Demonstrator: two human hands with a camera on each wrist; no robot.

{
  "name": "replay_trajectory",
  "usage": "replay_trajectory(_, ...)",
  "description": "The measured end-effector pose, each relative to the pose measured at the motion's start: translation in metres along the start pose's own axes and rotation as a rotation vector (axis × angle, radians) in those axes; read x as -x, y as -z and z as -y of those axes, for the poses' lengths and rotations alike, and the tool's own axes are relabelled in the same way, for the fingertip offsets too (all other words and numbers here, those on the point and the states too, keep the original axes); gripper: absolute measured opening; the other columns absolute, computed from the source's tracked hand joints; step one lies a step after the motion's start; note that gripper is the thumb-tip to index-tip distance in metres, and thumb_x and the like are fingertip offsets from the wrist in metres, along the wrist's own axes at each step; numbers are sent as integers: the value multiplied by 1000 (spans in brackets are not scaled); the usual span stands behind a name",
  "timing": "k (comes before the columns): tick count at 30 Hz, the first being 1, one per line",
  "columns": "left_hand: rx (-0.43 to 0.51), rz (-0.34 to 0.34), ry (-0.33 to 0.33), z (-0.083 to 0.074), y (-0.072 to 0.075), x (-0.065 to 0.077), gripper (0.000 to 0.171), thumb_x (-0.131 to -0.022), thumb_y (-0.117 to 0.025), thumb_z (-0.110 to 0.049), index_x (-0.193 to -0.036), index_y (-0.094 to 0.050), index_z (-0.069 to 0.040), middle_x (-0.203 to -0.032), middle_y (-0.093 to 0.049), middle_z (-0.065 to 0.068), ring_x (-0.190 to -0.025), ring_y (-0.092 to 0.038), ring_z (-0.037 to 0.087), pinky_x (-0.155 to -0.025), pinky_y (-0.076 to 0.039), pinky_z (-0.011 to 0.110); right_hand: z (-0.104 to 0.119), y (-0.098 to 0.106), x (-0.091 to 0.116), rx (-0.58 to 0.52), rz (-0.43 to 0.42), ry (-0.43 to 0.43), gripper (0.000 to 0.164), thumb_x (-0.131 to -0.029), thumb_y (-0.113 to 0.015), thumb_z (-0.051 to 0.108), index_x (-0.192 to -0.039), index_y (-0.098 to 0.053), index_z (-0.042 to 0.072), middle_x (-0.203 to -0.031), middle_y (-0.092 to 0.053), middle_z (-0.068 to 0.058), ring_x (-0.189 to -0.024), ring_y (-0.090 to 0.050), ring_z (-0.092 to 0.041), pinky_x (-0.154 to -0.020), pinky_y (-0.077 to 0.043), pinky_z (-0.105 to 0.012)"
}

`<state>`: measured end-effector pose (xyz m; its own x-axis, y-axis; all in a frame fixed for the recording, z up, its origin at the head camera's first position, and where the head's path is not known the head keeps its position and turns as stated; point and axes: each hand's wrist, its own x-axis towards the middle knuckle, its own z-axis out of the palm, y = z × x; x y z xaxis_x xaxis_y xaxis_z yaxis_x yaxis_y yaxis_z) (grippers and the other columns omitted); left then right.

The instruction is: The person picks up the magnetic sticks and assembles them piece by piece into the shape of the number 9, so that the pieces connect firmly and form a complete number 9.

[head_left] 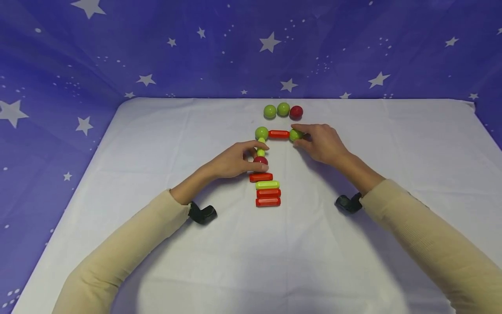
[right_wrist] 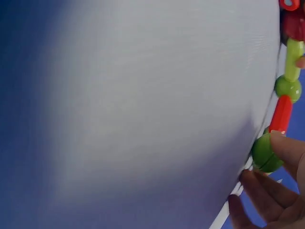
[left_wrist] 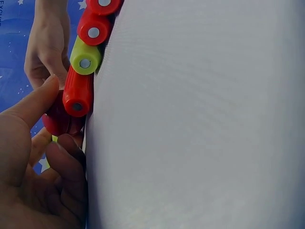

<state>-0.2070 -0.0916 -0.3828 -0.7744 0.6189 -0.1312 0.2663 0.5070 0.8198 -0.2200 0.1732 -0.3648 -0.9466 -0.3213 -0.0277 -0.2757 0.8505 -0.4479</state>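
Note:
My left hand (head_left: 231, 161) grips a dark red ball (head_left: 259, 161) between thumb and fingers. A yellow-green rod (head_left: 261, 152) runs from that ball to a green corner ball (head_left: 261, 133), passing under my index finger. From the corner, a red rod (head_left: 279, 134) reaches right to another green ball (head_left: 295, 134), which my right hand (head_left: 323, 144) pinches between thumb and fingers. In the right wrist view this pinched green ball (right_wrist: 267, 153) touches the red rod's end. The left wrist view shows the dark red ball (left_wrist: 58, 117) beside a loose red rod (left_wrist: 77, 93).
Nearer the front lie loose rods: red (head_left: 261, 177), yellow-green (head_left: 267, 185), red (head_left: 268, 193) and red (head_left: 268, 202), with silvery discs on their ends. Behind sit two green balls (head_left: 269, 111) and a dark red ball (head_left: 296, 112). A white cloth (head_left: 235, 261) covers the table.

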Motion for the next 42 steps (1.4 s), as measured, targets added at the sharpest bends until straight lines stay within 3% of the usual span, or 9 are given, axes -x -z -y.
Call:
replay_trajectory(5,13,0,1,0,0,1,52,-88,-76,-30,-133,-58,-15,-106,-58,6,-95,-50,23,-78,-42,35,7,1,7,-37,-77,27,50,-92,-70,13,-140,-55,5,-126,-62,-19,-103,-60,-33,-93,-44,-51)
replay_trajectory(9,12,0,-3,0,0,1,52,-87,-77,-30,-133,-58,-15,-106,-58,6,-95,-50,23,-78,-41,35,19,-2,24,-94,-196,89,40,-90,-71,8,-129,-63,1,-118,-66,-18,-100,-64,-33,-90,-47,-51)
replay_trajectory(11,9,-2,-6,0,0,1,53,-87,-77,-31,-134,-58,-15,-105,-58,6,-95,-50,23,-78,-41,35,28,-4,32,-151,-215,121,34,-89,-72,6,-123,-66,-1,-110,-69,-17,-97,-65,-31,-88,-48,-49)
replay_trajectory(17,-5,-3,-5,2,2,1,55,-87,-77,-31,-135,-57,-15,-105,-59,6,-95,-51,23,-77,-42,35,49,-17,50,-336,-86,154,29,-88,-75,7,-115,-69,0,-101,-72,-10,-95,-69,-25,-90,-51,-45)
replay_trajectory(23,6,9,-6,3,1,0,55,-88,-76,-31,-136,-56,-14,-104,-59,7,-95,-51,23,-75,-42,34,59,-28,54,-378,18,106,17,-88,-75,10,-104,-73,5,-95,-71,-3,-95,-65,-21,-90,-49,-43)
replay_trajectory(31,17,10,-14,2,1,1,54,-88,-76,-28,-136,-57,-13,-104,-59,8,-86,-51,24,-71,-42,33,63,-36,52,-384,35,119,14,-87,-76,7,-100,-70,6,-93,-71,-1,-91,-65,-19,-88,-49,-40)
replay_trajectory(42,23,11,-5,1,2,1,54,-88,-77,-29,-136,-57,-13,-104,-59,8,-81,-51,24,-66,-41,32,60,-36,52,-345,45,134,19,-87,-75,5,-105,-70,5,-89,-71,-1,-88,-64,-20,-89,-48,-42)
